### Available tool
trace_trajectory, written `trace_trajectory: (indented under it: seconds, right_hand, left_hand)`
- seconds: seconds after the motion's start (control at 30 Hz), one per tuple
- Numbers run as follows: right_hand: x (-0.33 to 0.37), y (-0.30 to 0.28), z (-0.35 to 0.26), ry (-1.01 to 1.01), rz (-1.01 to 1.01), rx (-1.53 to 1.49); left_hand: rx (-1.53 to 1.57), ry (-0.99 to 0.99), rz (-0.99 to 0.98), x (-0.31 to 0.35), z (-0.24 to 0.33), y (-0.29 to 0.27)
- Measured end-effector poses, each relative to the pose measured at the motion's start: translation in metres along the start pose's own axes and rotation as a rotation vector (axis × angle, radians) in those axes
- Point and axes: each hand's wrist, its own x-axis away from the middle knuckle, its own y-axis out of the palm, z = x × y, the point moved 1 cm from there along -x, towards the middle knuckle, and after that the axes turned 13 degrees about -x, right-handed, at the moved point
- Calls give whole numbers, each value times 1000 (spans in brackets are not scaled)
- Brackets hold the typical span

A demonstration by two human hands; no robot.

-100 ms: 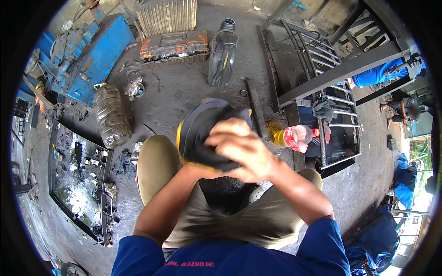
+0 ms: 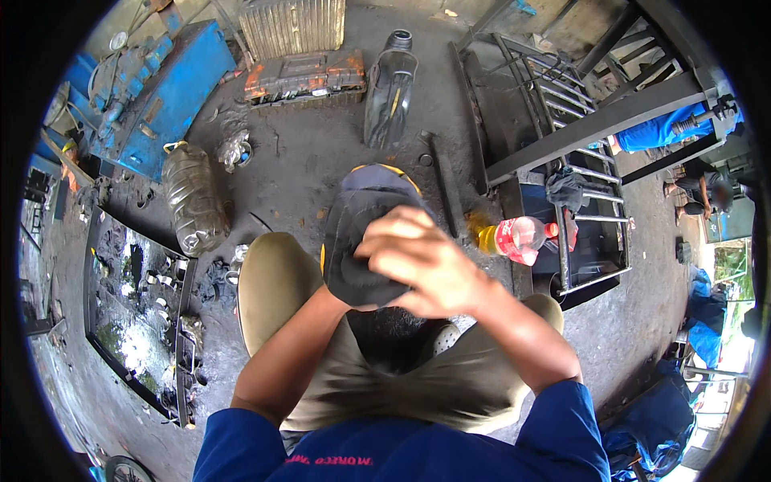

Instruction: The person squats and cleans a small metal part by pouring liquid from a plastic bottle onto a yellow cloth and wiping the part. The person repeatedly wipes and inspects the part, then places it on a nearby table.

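Above my knees I hold up a dark, rounded item with yellow edging (image 2: 377,178), its far end navy and its face black; its exact kind is unclear. My left hand (image 2: 344,300) supports it from below, with the fingers hidden behind it. Across the black face lies my right hand (image 2: 426,261), blurred, its fingers bent and pressed together. A darker patch shows under those fingertips; whether it is a separate pad or cloth, I cannot tell. Below the item, between my legs, is a black object (image 2: 393,341), partly covered.
A bottle with a red label (image 2: 514,239) lies right of my knee, beside a metal rack (image 2: 590,185). Ahead are a dark cut-open container (image 2: 391,100) and an orange-black toolbox (image 2: 305,79). Leftward lie a large plastic bottle (image 2: 193,201) and a tray of wet parts (image 2: 132,321).
The dark item has turned and tilted, so its navy end now points away from me and its yellow edge shows at the far right. My right hand has shifted only slightly.
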Motion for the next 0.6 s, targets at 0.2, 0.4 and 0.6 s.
trace_trajectory:
  seconds: [0.2, 0.4, 0.6]
  right_hand:
    - [15, -1, 4, 754, 597, -387]
    - [32, 20, -23, 200, 465, -122]
    - [12, 5, -6, 621, 494, -224]
  left_hand:
    - [688, -228, 95, -2, 5, 4]
    - [579, -117, 236, 6, 9, -6]
    - [558, -118, 155, 3, 2, -18]
